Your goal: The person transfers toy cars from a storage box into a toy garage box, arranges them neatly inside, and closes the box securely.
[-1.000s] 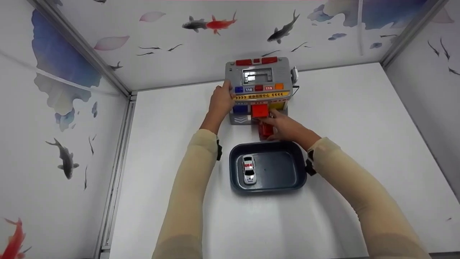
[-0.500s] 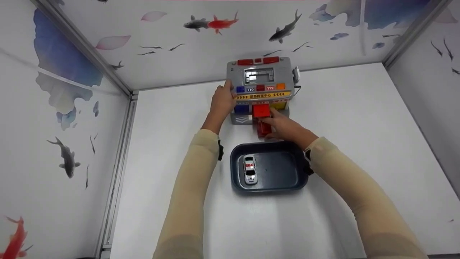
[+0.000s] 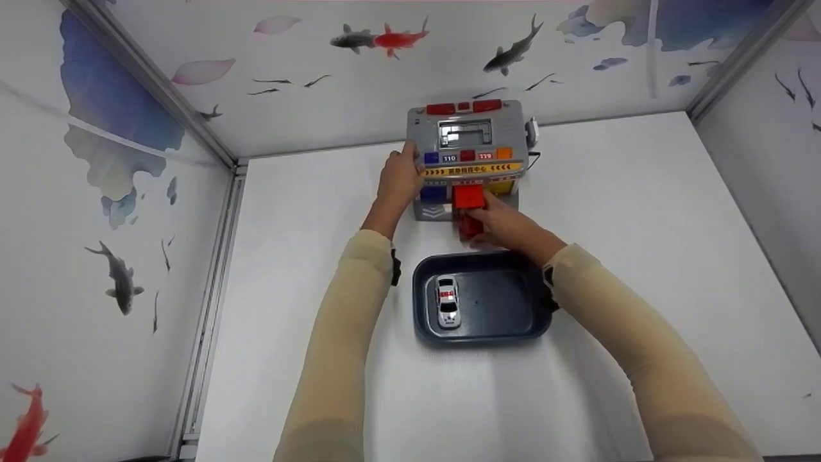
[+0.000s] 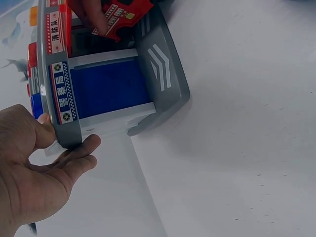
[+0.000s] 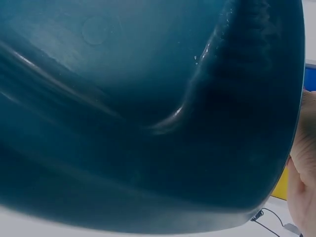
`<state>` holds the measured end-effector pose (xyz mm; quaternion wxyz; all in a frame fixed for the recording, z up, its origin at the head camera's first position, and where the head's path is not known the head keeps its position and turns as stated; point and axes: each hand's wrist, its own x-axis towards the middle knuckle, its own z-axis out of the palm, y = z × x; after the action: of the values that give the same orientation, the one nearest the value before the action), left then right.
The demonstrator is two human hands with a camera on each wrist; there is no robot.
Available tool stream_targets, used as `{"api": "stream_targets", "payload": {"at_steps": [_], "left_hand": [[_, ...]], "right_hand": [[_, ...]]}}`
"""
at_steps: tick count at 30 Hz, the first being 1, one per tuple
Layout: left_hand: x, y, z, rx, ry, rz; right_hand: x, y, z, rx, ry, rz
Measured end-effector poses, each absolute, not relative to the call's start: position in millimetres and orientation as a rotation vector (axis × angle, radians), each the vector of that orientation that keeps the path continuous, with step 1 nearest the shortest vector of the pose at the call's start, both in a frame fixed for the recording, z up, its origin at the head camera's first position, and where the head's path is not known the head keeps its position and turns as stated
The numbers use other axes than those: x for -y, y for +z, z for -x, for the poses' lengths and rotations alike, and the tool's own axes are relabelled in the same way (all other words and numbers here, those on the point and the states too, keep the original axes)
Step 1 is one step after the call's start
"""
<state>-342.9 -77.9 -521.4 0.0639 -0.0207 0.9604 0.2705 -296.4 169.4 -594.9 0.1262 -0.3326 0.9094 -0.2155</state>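
Note:
A grey toy garage with coloured doors stands against the back wall. My left hand grips its left side; in the left wrist view the thumb and fingers pinch the roof's corner. The middle red door is tilted up and out. Below it, my right hand holds a red toy car at the mouth of the middle bay. In the left wrist view the blue door is down, and the car's red side shows beside right-hand fingertips.
A dark blue tray lies in front of the garage, under my right wrist, and fills most of the right wrist view. Inside it sits a white toy police car. A handset with a cord hangs on the garage's right side.
The red toy car has moved a little further toward the garage, under the raised door, with my right hand following. My left hand keeps its grip on the garage.

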Motion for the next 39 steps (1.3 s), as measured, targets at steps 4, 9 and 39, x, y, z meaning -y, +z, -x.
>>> {"api": "stream_targets", "payload": {"at_steps": [4, 9, 39], "left_hand": [[79, -522, 344, -2.895, 0.837, 0.064], [78, -521, 342, -2.905, 0.851, 0.056], [76, -520, 341, -2.892, 0.821, 0.087]], "right_hand": [[-168, -596, 296, -2.639, -0.644, 0.937], [-168, -595, 296, -2.670, -0.579, 0.979], [-171, -598, 297, -2.751, -0.549, 0.997]]}}
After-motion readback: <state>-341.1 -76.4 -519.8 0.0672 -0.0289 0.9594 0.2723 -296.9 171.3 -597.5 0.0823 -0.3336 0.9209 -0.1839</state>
